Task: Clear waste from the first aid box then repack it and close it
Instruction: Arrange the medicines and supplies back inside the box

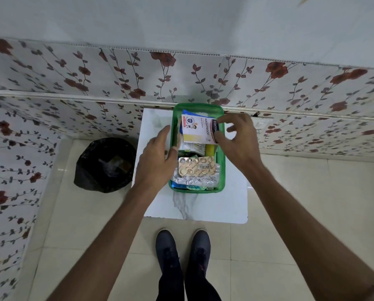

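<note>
An open green first aid box (221,170) stands on a small white table (225,205). At its far end lies a white plaster packet marked "WASHPROOF" (198,130). My right hand (236,140) pinches the packet's right edge between thumb and fingers. My left hand (157,157) rests with fingers spread against the box's left wall, holding nothing. A gold blister strip of tablets (196,167) lies in the near half over silver foil strips (188,181). More packets sit underneath, partly hidden.
A bin lined with a black bag (105,166) stands on the tiled floor left of the table, with some waste inside. A floral-patterned wall runs behind the table and along the left. My shoes (181,246) stand just in front of the table.
</note>
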